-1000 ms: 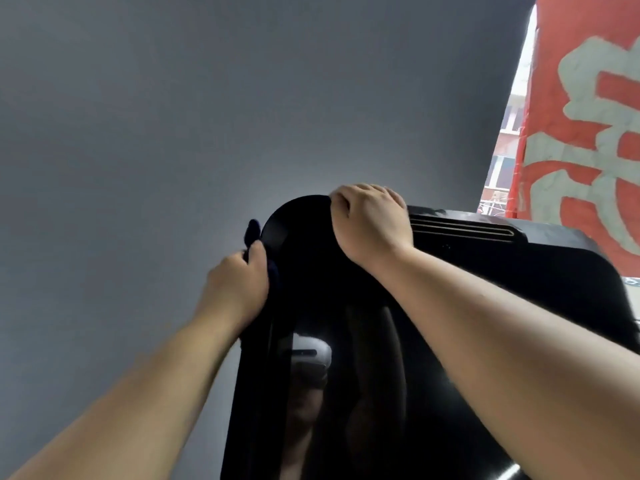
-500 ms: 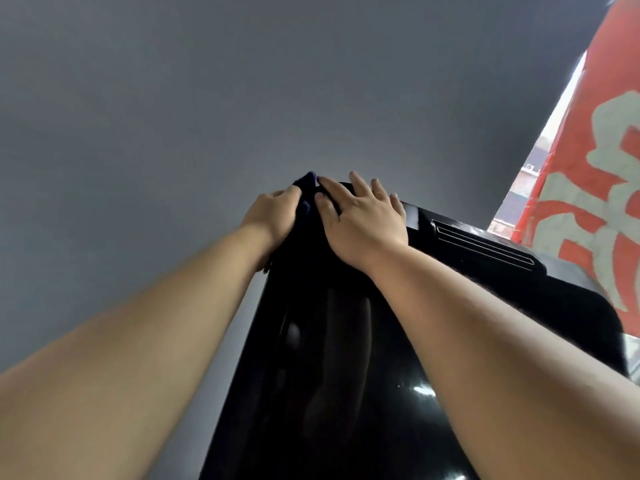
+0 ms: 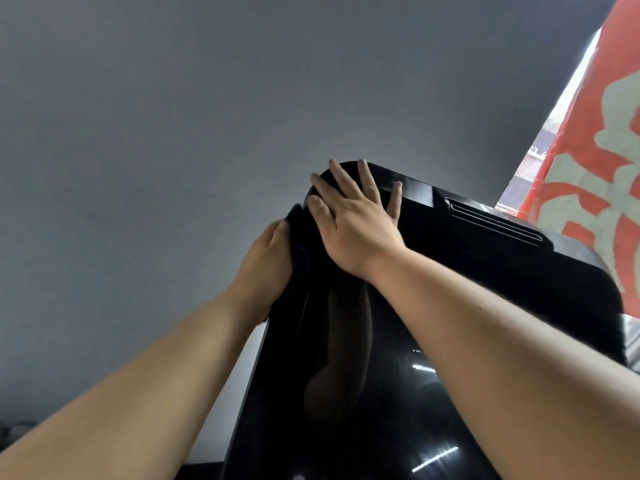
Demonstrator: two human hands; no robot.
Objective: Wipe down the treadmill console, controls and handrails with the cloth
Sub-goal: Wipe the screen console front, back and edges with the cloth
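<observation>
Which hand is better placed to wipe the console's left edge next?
Left. The left hand holds the dark cloth against the left edge of the treadmill console, while the right hand lies flat, fingers spread, on its top corner without cloth.

Glossy black plastic console [image 3: 398, 393], reflective; dark soft cloth [image 3: 298, 233].

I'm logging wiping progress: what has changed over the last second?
The right hand, earlier curled over the console's top edge, now lies flat, fingers spread, on its upper left corner. The left hand ran the cloth up to that corner, then back down the left edge. It still grips the cloth against the console.
</observation>
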